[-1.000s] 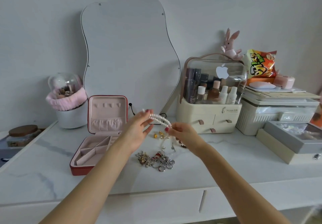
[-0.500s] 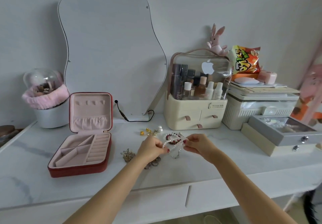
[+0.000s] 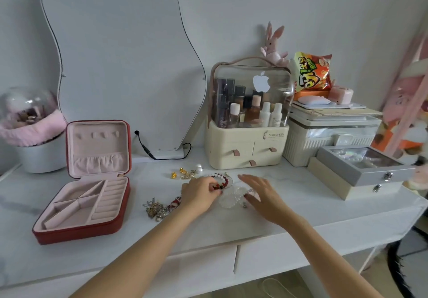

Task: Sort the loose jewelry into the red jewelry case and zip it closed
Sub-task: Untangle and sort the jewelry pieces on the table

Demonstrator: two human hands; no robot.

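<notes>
The red jewelry case [image 3: 78, 227] lies open at the left of the white table, its pink lid upright and its compartments bare. Loose jewelry is spread to its right: gold earrings and a pearl [image 3: 185, 172], a heap of silver and red charms [image 3: 159, 207], a red and white bead bracelet [image 3: 222, 179], and a clear bead strand [image 3: 231, 198]. My left hand [image 3: 200, 193] pinches the red and white bracelet at its near side. My right hand [image 3: 261, 192] hovers with fingers spread over the clear strand, touching it or just above it.
A wavy mirror [image 3: 120, 66] leans on the wall behind, its cable [image 3: 148, 149] trailing on the table. A cream cosmetics organiser [image 3: 247, 145], white storage boxes [image 3: 328, 140] and a grey lidded box [image 3: 363, 168] crowd the right. A white pot with pink cloth [image 3: 34, 140] stands far left.
Both hands lowered the pearl-like strand from the air to the table. The right hand let go and spread its fingers; the left now pinches the red and white bracelet.
</notes>
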